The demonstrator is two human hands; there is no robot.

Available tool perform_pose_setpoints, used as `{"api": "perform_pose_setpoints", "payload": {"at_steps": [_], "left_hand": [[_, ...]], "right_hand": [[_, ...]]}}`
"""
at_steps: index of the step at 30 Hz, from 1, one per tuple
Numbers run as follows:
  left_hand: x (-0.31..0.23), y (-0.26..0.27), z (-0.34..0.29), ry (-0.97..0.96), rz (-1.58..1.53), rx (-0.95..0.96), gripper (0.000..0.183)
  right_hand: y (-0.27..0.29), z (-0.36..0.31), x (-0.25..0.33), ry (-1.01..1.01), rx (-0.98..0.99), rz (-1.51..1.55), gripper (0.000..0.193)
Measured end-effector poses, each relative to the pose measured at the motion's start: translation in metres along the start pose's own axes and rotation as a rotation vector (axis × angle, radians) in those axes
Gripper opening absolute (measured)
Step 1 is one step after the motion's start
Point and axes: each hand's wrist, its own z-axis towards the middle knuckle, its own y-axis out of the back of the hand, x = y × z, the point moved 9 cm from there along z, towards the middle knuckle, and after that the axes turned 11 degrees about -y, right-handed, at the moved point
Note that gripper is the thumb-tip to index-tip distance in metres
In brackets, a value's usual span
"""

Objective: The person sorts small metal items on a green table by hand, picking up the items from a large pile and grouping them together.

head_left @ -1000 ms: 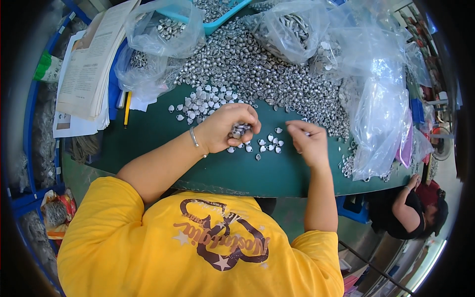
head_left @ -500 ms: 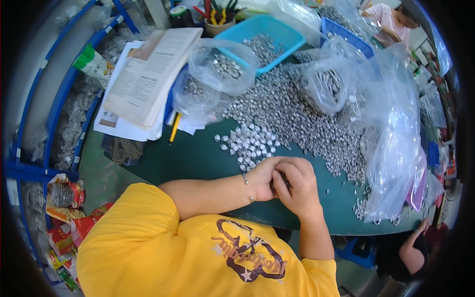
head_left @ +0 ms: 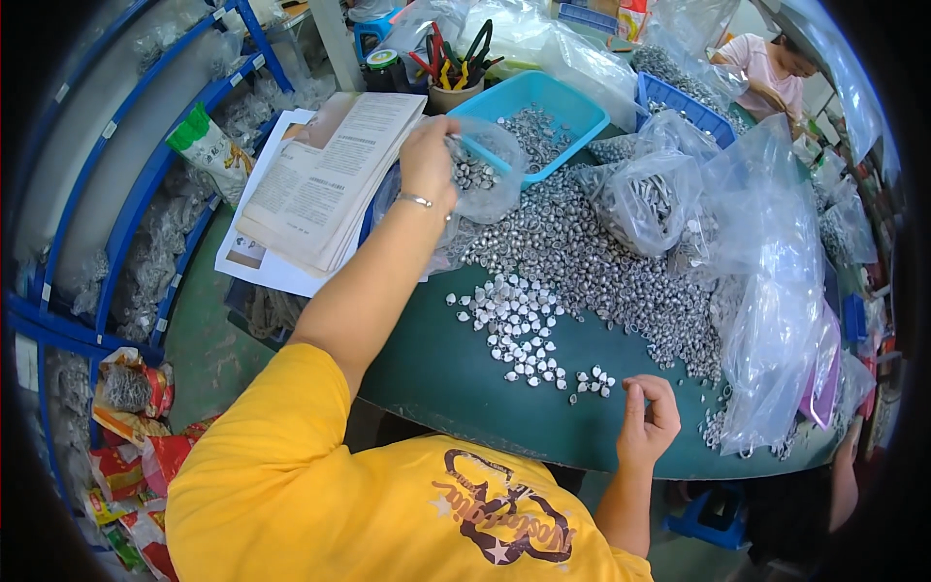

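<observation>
My left hand (head_left: 428, 167) is stretched out to the far side of the table. Its fingers close on the rim of a clear plastic bag (head_left: 497, 194) that holds small silvery metal pieces (head_left: 472, 173). Close to the near edge, my right hand (head_left: 648, 419) is curled, with thumb and forefinger together; anything between them is too small to make out. Just left of its fingertips lies a little group of white heart-shaped metal pieces (head_left: 594, 382). A larger patch of similar white pieces (head_left: 514, 325) spreads out beyond it on the green table (head_left: 427, 364).
A broad heap of silvery pieces (head_left: 592, 262) covers the table's middle. Behind stand a turquoise tray (head_left: 592, 87) and a pot of pliers (head_left: 453, 95). Papers (head_left: 310, 184) lie left, plastic bags (head_left: 766, 320) right. A person in pink (head_left: 761, 73) sits at the far right.
My hands were together over the near edge. The left has reached out to the bag and the right has moved right. A small group of white pieces now lies beside the right hand.
</observation>
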Motion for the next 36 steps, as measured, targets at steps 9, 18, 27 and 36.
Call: {"api": "perform_pose_setpoints", "payload": {"at_steps": [9, 18, 27, 36], "left_hand": [[-0.04, -0.042, -0.063, -0.502, 0.401, 0.29, 0.012], [0.056, -0.109, -0.294, -0.564, 0.541, 1.488, 0.016], [0.066, -0.108, -0.274, -0.236, 0.525, 1.397, 0.014], [0.088, -0.074, -0.26, 0.854, 0.202, 0.985, 0.008]], "right_hand": [[-0.001, 0.0, -0.036, -0.075, 0.111, -0.425, 0.007], [-0.008, -0.009, -0.07, -0.129, 0.162, -0.538, 0.012], [0.002, -0.013, -0.085, -0.328, 0.229, -0.234, 0.012], [0.0, -0.014, -0.114, -0.866, 0.316, 0.886, 0.01]]}}
